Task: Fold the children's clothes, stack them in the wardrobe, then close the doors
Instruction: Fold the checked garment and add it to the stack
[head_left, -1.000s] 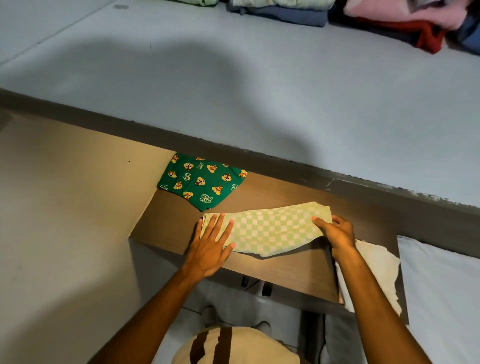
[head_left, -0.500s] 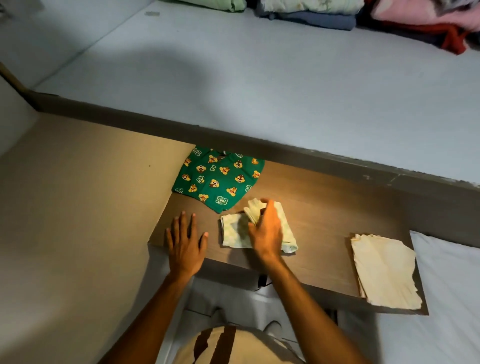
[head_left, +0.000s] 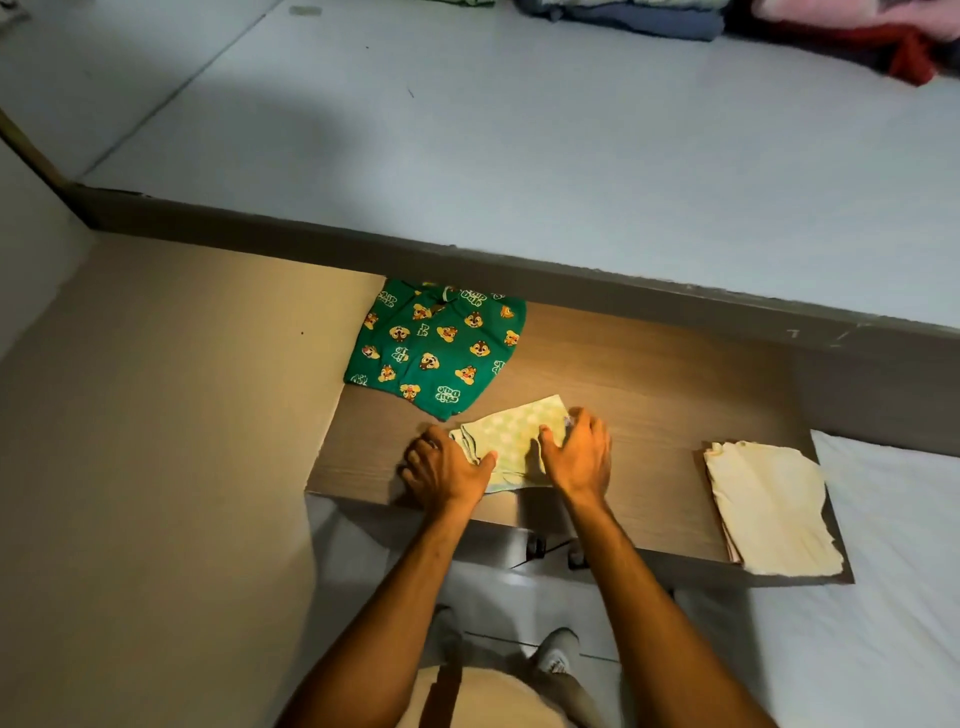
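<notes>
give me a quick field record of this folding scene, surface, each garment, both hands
surface: wooden shelf board, with a grey mattress beyond it
being folded: pale green checked garment, folded small, near the board's front edge
left hand: resting flat on the garment's left end
right hand: fingers curled over its right end
folded, far left: green cartoon-print garment, its near corner just touching the checked one
folded, right: cream garment, overhanging the front edge
background: pile of clothes at the far side of the mattress
</notes>
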